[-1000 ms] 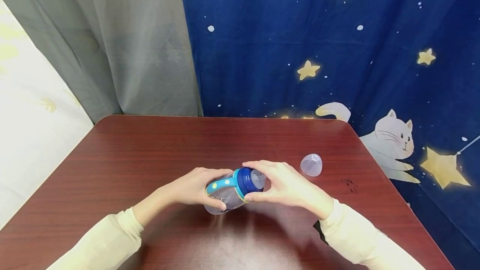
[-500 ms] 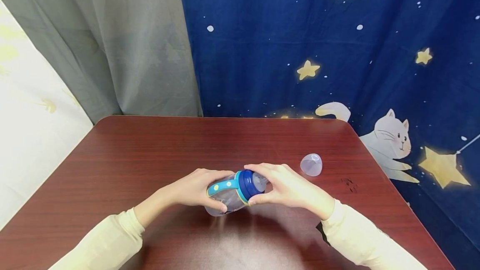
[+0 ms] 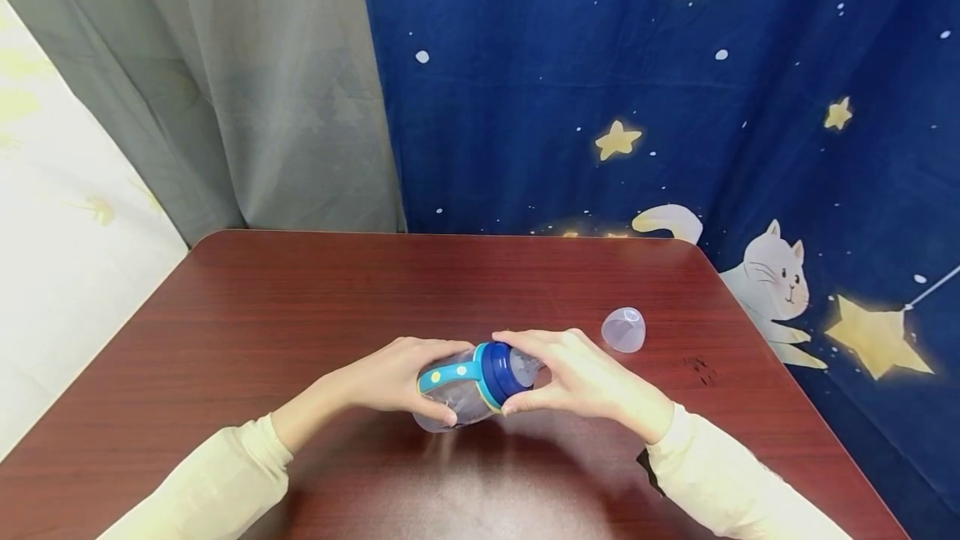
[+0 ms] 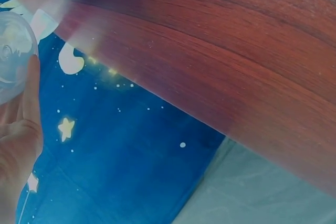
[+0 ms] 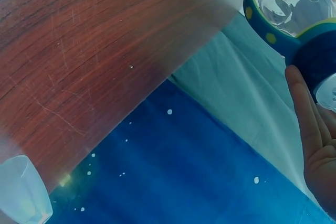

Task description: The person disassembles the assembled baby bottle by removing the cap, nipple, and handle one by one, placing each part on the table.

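Observation:
A clear baby bottle [image 3: 467, 399] with a dark blue collar, a turquoise dotted handle and a see-through nipple lies tilted between both hands, its top toward the right. My left hand [image 3: 393, 375] grips the bottle's body near the base, thumb along the near side. With fingers and thumb around the blue collar [image 5: 316, 59], my right hand [image 3: 581, 375] holds the top end. In the left wrist view, the bottle's clear base [image 4: 13, 59] shows beside the left hand [image 4: 21, 142]. A clear domed cap [image 3: 623, 330] sits on the table, apart from the right hand.
The dark red wooden table [image 3: 337, 290] has rounded far corners. Behind it hang a grey curtain [image 3: 300, 90] and a blue curtain [image 3: 510, 107] with stars and a cat. Dark marks [image 3: 700, 370] show on the table's right side.
The bottle and both hands have shifted slightly to the right. The right hand still holds the collar and the left hand the body. The domed cap stays where it was.

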Motion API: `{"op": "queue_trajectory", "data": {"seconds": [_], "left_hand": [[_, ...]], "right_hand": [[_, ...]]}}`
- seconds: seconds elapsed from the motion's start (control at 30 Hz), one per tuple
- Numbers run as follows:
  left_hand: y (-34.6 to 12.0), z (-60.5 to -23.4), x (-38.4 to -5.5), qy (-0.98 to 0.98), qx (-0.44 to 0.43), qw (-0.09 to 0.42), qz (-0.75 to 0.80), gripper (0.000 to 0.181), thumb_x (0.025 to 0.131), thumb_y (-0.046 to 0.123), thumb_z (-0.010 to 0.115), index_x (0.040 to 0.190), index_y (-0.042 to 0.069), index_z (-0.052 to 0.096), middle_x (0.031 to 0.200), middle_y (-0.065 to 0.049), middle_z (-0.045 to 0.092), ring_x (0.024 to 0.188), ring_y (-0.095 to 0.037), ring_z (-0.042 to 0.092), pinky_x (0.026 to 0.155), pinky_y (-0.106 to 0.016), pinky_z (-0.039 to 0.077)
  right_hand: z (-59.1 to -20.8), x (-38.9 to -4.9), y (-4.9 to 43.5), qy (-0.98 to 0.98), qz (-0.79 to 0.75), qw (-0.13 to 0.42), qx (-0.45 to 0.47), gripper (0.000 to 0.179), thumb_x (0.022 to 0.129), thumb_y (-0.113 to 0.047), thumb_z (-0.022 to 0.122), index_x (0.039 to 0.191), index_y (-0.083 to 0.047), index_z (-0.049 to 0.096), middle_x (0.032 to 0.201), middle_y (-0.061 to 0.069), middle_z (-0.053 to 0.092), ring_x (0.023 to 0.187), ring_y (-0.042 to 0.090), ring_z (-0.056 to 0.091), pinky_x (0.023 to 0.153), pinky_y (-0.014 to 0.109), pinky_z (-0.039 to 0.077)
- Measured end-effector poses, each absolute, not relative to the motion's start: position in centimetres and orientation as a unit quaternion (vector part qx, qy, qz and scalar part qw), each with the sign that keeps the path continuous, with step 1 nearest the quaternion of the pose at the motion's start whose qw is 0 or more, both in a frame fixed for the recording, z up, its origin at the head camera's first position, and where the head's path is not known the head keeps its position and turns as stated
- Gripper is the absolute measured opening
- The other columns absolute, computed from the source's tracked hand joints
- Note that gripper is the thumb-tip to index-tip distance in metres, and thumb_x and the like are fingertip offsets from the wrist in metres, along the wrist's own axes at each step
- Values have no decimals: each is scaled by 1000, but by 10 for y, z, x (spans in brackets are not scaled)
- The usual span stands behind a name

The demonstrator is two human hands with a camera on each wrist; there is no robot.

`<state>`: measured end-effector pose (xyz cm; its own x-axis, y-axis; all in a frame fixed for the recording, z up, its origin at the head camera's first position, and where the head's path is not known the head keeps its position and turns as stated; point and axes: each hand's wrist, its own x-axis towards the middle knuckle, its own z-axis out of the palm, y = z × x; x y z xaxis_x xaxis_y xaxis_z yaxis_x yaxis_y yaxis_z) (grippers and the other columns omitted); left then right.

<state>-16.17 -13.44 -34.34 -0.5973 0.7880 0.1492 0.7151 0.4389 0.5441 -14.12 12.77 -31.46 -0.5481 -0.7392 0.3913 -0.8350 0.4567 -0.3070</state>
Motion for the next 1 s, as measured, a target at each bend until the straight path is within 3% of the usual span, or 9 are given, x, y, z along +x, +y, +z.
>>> {"op": "queue_trajectory", "data": {"seconds": [0.17, 0.43, 0.83, 1.0], "left_hand": [[-134, -344, -162, 847, 447, 57, 281, 76, 67, 56, 66, 127, 16, 44, 103, 11, 55, 85, -3, 52, 70, -23, 45], [-137, -346, -164, 821, 450, 116, 330, 69, 70, 48, 69, 126, 18, 44, 99, 13, 56, 84, -4, 53, 69, -24, 46], [-135, -346, -164, 829, 440, 107, 330, 70, 69, 50, 69, 126, 17, 45, 100, 12, 56, 84, -4, 53, 69, -23, 46], [-133, -344, -164, 836, 435, 83, 325, 71, 67, 53, 68, 125, 18, 46, 99, 14, 56, 83, -3, 53, 69, -23, 46]], "right_hand": [[-315, -141, 129, -844, 229, 110, 473, 69, 71, -52, 65, 124, -11, 50, 111, 2, 57, 88, 8, 57, 69, 22, 46], [-312, -143, 129, -812, 216, 104, 531, 69, 70, -45, 69, 127, -11, 47, 124, 2, 49, 109, 12, 48, 83, 27, 42], [-310, -141, 132, -850, 239, 45, 467, 77, 70, -54, 65, 132, -17, 39, 124, -4, 47, 105, 9, 49, 81, 27, 43], [-308, -142, 133, -851, 263, 55, 452, 64, 75, -51, 62, 128, -17, 45, 120, -5, 50, 102, 8, 50, 77, 27, 44]]}}
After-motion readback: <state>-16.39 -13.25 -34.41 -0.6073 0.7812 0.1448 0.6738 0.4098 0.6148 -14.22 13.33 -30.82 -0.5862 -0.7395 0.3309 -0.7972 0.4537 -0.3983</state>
